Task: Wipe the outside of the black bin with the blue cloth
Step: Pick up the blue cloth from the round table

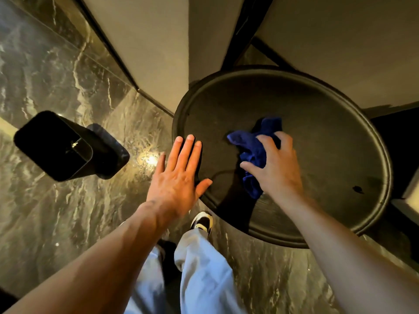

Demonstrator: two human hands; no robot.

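Dark marble floor (56,71), glossy, with a bright light reflection just beside the left hand. Pale wall panels with black trim ran behind a round black table (328,137) at right.

Black bin (54,146) stood on the floor at left, well apart from both hands, seen from above and leaning in the wide-angle view. Its mouth faced the camera and the interior was too dark to read beyond a small pale speck.

Right hand (275,165) was curled loosely over the blue cloth (251,148), fingers draped on it, thumb alongside. The cloth lay bunched on the tabletop under that hand. Whether it was truly gripped or just pressed down, I couldn't tell; it read as a pick-up grasp.

Left hand (179,175) was fully open, fingers straight and together, holding nothing. It sat at the near-left rim of the table, fingertips over the edge; contact was unclear.

Progress, as a judgement: effectively zero. Cloth was at the table, not at the bin, and nothing touched the bin's outer walls. No visible wet streaks on the bin, though it was too dark to be sure.

Left to do: lift the cloth, carry it across to the bin, steady the bin with the free hand, and wipe all outer sides.
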